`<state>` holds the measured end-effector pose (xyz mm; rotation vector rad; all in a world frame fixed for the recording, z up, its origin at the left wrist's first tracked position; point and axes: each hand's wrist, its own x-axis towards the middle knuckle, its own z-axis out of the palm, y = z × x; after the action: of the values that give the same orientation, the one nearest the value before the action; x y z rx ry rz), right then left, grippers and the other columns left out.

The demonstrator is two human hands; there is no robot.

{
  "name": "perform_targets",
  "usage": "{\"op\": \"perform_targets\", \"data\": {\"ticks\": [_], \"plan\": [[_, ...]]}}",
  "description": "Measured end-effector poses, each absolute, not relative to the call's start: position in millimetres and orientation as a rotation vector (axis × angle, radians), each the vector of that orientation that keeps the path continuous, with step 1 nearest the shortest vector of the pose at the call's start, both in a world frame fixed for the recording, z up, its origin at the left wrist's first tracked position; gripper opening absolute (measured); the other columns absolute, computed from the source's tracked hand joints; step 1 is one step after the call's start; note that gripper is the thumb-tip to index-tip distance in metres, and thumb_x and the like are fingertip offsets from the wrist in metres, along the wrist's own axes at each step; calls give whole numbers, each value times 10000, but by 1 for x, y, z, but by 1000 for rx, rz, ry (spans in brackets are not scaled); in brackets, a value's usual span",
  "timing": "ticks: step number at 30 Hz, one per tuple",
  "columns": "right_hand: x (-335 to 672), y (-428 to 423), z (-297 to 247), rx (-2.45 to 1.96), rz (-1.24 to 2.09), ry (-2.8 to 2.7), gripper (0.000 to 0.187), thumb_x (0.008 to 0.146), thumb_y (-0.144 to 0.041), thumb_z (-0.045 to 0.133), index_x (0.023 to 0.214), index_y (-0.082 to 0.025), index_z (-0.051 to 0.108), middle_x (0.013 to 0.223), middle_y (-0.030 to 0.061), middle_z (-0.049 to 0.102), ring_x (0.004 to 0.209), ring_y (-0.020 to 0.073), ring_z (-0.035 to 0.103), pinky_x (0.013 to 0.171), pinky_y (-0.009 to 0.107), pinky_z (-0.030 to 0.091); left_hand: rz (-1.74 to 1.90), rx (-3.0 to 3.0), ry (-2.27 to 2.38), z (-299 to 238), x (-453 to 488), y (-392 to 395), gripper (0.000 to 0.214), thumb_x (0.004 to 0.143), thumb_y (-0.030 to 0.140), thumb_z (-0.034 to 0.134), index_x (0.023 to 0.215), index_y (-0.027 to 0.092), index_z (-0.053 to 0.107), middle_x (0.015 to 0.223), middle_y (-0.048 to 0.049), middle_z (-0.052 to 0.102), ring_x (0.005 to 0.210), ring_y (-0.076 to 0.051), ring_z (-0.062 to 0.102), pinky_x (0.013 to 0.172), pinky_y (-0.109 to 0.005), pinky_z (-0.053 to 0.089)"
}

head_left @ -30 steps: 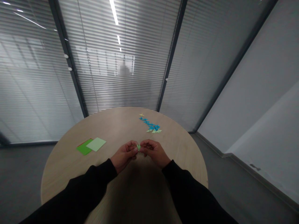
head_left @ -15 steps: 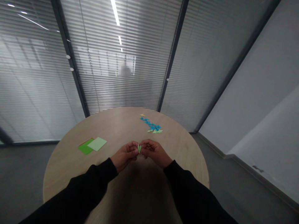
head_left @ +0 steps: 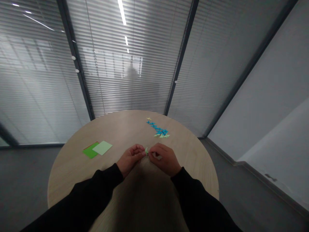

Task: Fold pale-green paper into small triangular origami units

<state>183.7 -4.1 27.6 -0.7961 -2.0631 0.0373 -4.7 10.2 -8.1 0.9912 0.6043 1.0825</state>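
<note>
My left hand [head_left: 130, 158] and my right hand [head_left: 166, 159] meet above the near middle of the table, each in a pinch. Between their fingertips is a small light green folded paper piece [head_left: 146, 150], a narrow point of it sticking up. Fingers cover its lower part. Beyond my right hand lie several small blue folded paper figures [head_left: 158, 129] in a slanting row, with pale green folded figures [head_left: 162, 136] at the near end and a yellow one [head_left: 149, 119] at the far end.
Flat paper squares lie on the left of the round wooden table [head_left: 70, 174]: a pale green sheet [head_left: 102, 148] overlaps a bright green sheet [head_left: 90, 151], with an orange-red edge showing underneath. Glass panels with blinds [head_left: 130, 96] stand behind, a white wall [head_left: 272, 106] at right.
The folded paper has turned between my fingers and shows a narrower, pointed shape. My right fingers have shifted their pinch on it. The whole view has moved slightly.
</note>
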Motion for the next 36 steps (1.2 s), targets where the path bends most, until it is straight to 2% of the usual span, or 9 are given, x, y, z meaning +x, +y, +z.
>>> {"op": "perform_targets", "data": {"ticks": [3,7,15,20,25,29,36], "plan": [[184,-3,27,-780,-109,-2068,91,882,-169,610,803,-198,643,793,34,669,731,154,610,694,260,481,1131,1030,636,-6,-4,10,340,674,304,873,848,169,614,712,33,645,564,-53,521,534,-174,358],[182,-2,24,-804,-147,-2040,92,898,-174,597,820,-201,639,787,40,667,757,170,622,712,269,488,1200,1108,664,-4,-4,11,334,673,332,868,814,167,615,728,22,653,641,-73,555,615,-189,403],[178,-5,23,-838,-85,-2029,80,902,-180,583,840,-198,631,753,26,663,712,155,616,674,250,474,1191,1117,682,-2,-4,8,317,715,341,832,880,173,621,740,20,620,641,-93,538,619,-223,421],[178,-5,23,-855,-64,-2004,75,909,-194,588,858,-200,643,754,21,667,702,150,619,667,249,476,1190,1065,646,-3,-3,7,331,690,311,850,881,172,618,736,24,620,645,-89,538,614,-211,412],[178,-6,24,-861,-276,-1999,95,895,-174,580,838,-215,645,782,41,684,756,176,628,714,281,502,1186,1063,657,1,-2,6,323,679,277,858,864,171,615,728,28,621,619,-80,532,590,-200,389],[175,-8,22,-894,-433,-2012,113,886,-165,594,806,-220,651,810,56,695,781,191,625,723,300,502,1226,1135,638,1,-2,7,299,695,270,850,842,172,608,750,29,619,662,-85,552,646,-206,410],[169,-9,20,-898,-265,-1965,111,870,-137,584,800,-211,627,779,49,675,781,191,628,736,297,505,1322,1198,619,-1,-3,10,314,687,271,857,843,175,602,772,28,618,702,-93,570,691,-218,446]]}}
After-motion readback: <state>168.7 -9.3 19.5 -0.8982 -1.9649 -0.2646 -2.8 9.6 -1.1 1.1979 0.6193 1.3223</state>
